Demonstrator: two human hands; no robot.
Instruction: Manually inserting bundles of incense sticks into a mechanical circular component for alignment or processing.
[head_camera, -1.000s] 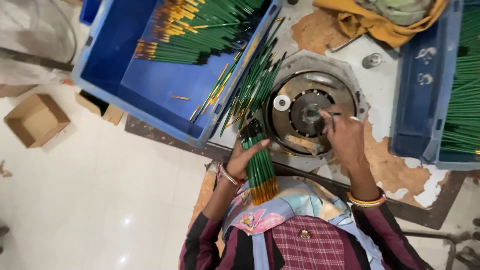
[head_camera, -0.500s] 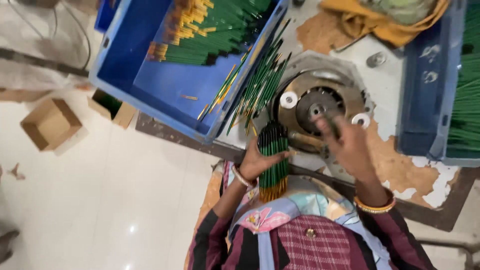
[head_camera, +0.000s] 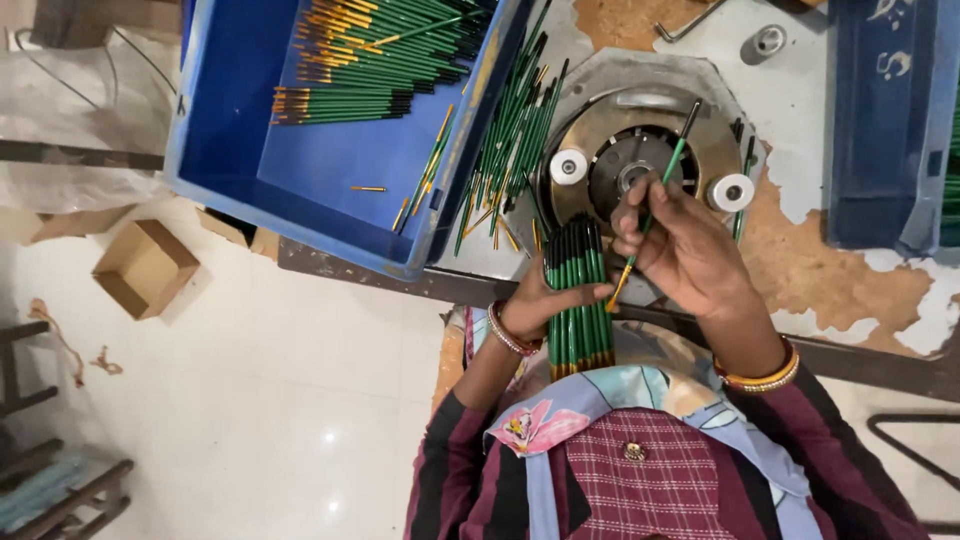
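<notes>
At six o'clock of round machine (head_camera: 640, 150), right hand (head_camera: 690, 255) pinches single green pencil (head_camera: 660, 185), tip toward hub. Left hand (head_camera: 545, 300) clamps pencil bundle (head_camera: 578, 290). Feed straight, keep bundle squared.

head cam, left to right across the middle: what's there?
Open cardboard box → blue tray of green pencils → loose green pencils → left hand with pencil bundle → right hand holding one pencil → second blue bin.
</notes>
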